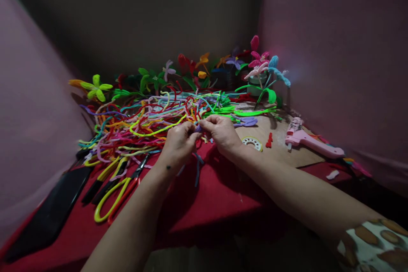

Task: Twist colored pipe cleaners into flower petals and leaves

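My left hand (182, 138) and my right hand (220, 132) meet over the front of the table, their fingertips nearly touching. Between them is a short purple pipe cleaner piece (198, 128), pinched by both hands and mostly covered by the fingers. Just behind the hands spreads a large heap of coloured pipe cleaners (153, 114). Folded purple pipe cleaner loops (247, 122) lie right of my right hand. Below my left hand, a thin blue-grey pipe cleaner (197, 172) rests on the red cloth (219, 182).
Scissors (111, 204) and yellow-black handled pliers (105, 176) lie at left beside a black flat object (51, 212). On the right, a pink glue gun (314, 141) and a white ring-shaped roll (251, 143) rest on a brown board (299, 159). Pipe cleaner flowers (236, 61) line the back.
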{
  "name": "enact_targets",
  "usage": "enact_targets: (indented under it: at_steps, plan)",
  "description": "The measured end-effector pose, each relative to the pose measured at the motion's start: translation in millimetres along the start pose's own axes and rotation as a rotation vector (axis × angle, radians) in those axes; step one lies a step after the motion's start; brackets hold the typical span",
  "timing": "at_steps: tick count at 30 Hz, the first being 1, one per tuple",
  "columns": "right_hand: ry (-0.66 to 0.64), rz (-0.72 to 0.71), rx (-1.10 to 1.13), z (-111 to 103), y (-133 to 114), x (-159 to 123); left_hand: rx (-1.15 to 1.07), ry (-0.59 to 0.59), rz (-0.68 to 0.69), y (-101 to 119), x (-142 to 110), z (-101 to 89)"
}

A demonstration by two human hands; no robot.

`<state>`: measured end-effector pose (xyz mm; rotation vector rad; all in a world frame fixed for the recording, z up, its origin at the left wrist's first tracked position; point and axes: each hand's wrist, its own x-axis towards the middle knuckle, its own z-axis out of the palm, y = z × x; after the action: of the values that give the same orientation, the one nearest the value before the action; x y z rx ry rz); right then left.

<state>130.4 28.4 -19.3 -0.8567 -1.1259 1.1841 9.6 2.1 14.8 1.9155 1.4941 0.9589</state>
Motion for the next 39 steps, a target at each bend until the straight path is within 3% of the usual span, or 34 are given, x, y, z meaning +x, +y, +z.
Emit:
enact_targets:
  at_steps: [5, 9, 11, 17, 27, 33, 39]
  plan:
    - [-0.135, 0.022, 0.05, -1, -8, -2, -0.249, -0.089, -0.14, 2, 1, -8.3]
    - [-0.035, 0.035, 0.065, -3, -9, 1, -0.267, -0.144, -0.198, 3, 2, -15.3]
    - [-0.024, 0.056, 0.086, -4, -7, 2, -0.258, -0.136, -0.202, 2, 2, -16.7]
    - [-0.163, 0.092, 0.065, -1, -6, -3, -0.293, -0.081, -0.144, 2, 3, -13.6]
    - [-0.16, 0.046, 0.061, 0, -8, -3, -0.184, -0.013, -0.084, -4, 4, -8.5]
    - [-0.189, 0.022, 0.062, 3, -8, -3, -0.377, -0.12, -0.163, 1, 3, -13.1]
    - [-0.153, 0.031, -0.047, 3, -6, -5, -0.539, -0.026, -0.205, -1, 2, -9.9]
